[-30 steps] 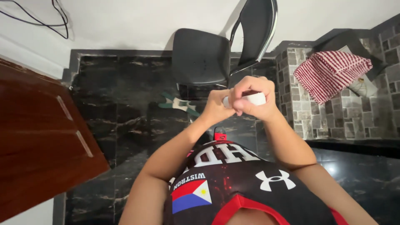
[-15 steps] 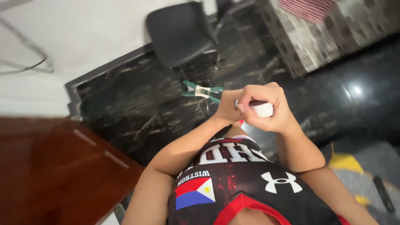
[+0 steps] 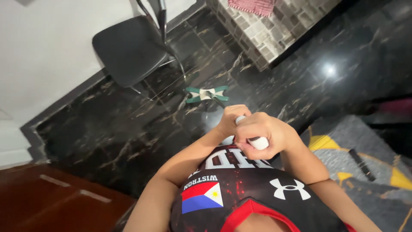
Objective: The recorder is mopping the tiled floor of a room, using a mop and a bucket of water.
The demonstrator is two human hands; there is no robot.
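Hands dropped closer to chest; right hand (image 3: 268, 133) and left hand (image 3: 229, 120) both clenched on smooth white cylinder (image 3: 259, 143) above glossy black marble floor (image 3: 128, 129).

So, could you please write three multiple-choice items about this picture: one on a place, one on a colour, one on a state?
1. Where do the pliers lie?
A. on the chair seat
B. on the dark floor, beyond the hands
C. on the rug

2. What colour are the pliers' handles?
A. green
B. red
C. yellow

3. How is the white cylinder held?
A. it lies loose on the floor
B. the right hand alone holds it
C. the left hand and the right hand both close on it

Answers:
1 B: they rest on the marbled tiles near the black chair.
2 A: both handles are green.
3 C: both hands wrap it at chest height.
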